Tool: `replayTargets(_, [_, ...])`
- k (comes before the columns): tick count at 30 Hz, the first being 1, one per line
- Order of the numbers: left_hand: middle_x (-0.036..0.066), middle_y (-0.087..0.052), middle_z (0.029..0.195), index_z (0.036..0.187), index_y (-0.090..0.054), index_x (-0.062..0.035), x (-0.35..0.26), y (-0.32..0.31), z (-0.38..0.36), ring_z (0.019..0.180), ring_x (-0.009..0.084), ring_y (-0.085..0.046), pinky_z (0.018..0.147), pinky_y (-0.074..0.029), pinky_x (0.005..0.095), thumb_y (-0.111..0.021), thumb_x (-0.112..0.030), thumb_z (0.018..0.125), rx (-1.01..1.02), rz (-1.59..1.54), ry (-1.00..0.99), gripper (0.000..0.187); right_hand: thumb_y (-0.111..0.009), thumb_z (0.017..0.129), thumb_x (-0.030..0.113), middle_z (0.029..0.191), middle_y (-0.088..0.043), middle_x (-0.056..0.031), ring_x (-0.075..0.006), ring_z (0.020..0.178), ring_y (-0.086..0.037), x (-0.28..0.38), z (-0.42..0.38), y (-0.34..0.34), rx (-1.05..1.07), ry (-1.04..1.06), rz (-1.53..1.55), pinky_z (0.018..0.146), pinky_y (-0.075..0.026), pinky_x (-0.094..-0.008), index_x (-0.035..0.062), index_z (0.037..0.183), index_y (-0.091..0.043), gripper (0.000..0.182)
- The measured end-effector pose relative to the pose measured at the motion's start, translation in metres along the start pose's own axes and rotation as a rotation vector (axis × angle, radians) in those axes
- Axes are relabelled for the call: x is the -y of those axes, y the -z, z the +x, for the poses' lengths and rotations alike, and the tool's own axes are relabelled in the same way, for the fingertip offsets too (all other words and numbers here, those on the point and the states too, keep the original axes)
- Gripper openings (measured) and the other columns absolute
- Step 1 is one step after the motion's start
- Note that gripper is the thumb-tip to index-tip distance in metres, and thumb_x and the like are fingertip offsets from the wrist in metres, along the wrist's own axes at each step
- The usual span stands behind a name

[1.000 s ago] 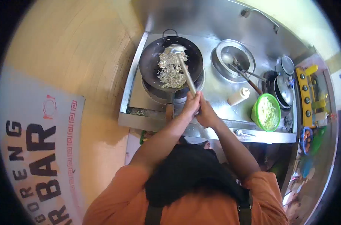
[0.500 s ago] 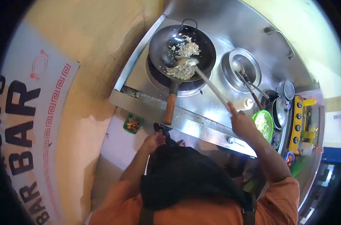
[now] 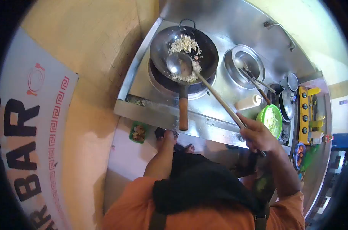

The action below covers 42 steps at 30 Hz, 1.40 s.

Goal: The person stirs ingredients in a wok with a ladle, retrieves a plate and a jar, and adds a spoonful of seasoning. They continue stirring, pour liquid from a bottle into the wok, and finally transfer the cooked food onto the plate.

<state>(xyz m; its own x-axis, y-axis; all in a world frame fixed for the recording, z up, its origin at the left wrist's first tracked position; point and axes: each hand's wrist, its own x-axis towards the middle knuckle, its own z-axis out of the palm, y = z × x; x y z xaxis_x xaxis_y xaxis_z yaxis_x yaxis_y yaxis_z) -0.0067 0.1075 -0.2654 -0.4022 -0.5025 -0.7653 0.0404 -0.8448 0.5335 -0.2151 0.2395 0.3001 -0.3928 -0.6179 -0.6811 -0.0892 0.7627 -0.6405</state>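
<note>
My right hand point(image 3: 258, 134) is closed round the long handle of a metal wok ladle point(image 3: 229, 111). The ladle's round bowl is down in the black wok point(image 3: 208, 48), tilted among pale chopped food that looks like fried rice point(image 3: 184, 44). Some of the rice lies on the near side, under and beside the ladle. The wok rests over a round burner, its wooden handle point(image 3: 183, 115) pointing toward me. Below the counter edge, left of that handle, is my left hand point(image 3: 167, 137). Its fingers look curled by something black, largely hidden.
Right of the wok stand metal bowls point(image 3: 241, 69) holding utensils, a pale squeeze bottle point(image 3: 248, 102) and a green basket point(image 3: 275, 111) of shredded vegetable. Beyond are pans point(image 3: 287, 103) and a yellow stove point(image 3: 304, 115). A green container point(image 3: 137, 132) sits low on the left.
The ladle bowl has swung left and turned over in the wok, and the rice has shifted. My right hand has moved right and slightly down; my left hand slightly right and up.
</note>
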Motion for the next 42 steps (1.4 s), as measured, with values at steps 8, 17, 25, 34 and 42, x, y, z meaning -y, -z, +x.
replayTargets(8, [0.006,-0.057,0.091,0.105,-0.053,-0.0031,-0.006,0.019,0.002,0.08,0.0236,-0.06,0.073,-0.05,0.0395,-0.065,-0.029,0.08,0.202,0.704,-0.234,0.039,-0.052,0.088,0.012,0.085,-0.062,-0.0282,-0.0439,0.079,-0.062,-0.026,0.09,-0.045,-0.437,0.278,-0.79,0.076,-0.048,-0.0525,0.0093,0.144,-0.031,0.06])
replayTargets(17, [0.001,-0.049,0.076,0.088,-0.051,-0.0165,-0.068,-0.033,-0.063,0.06,0.013,-0.043,0.052,-0.038,0.0297,-0.05,-0.027,0.091,-0.059,-0.248,0.417,0.011,-0.047,0.084,0.003,0.093,-0.059,-0.0337,-0.0459,0.077,-0.062,0.024,0.138,-0.068,-0.396,0.232,-0.808,0.071,-0.05,-0.0509,0.0093,0.148,-0.022,0.068])
replayTargets(25, [0.008,-0.06,0.081,0.097,-0.056,-0.0107,-0.13,0.031,-0.055,0.074,0.0214,-0.059,0.066,-0.046,0.0382,-0.052,-0.045,0.09,0.669,-0.499,0.522,0.036,-0.042,0.087,0.004,0.086,-0.061,-0.0302,-0.042,0.072,-0.065,0.013,0.112,-0.048,-0.464,0.122,-0.99,0.064,-0.053,-0.049,0.0063,0.147,-0.023,0.063])
replayTargets(34, [0.008,-0.058,0.07,0.077,-0.055,-0.0058,-0.233,-0.173,-0.197,0.055,0.0174,-0.054,0.053,-0.048,0.0328,-0.064,-0.016,0.086,0.574,0.337,0.182,0.017,-0.05,0.085,0.006,0.088,-0.06,-0.0264,-0.0389,0.072,-0.065,-0.002,0.027,-0.078,-0.324,0.062,-1.093,0.062,-0.052,-0.0502,0.0105,0.149,-0.02,0.071])
replayTargets(42, [0.005,-0.052,0.062,0.074,-0.054,-0.0053,-0.254,-0.165,-0.249,0.055,0.0169,-0.052,0.052,-0.044,0.0321,-0.063,-0.012,0.086,0.678,0.099,0.179,0.016,-0.056,0.076,-0.002,0.099,-0.058,-0.0177,-0.0325,0.083,-0.064,0.049,-0.019,0.027,-0.546,0.363,-1.338,0.068,-0.052,-0.0417,0.0159,0.138,-0.045,0.066])
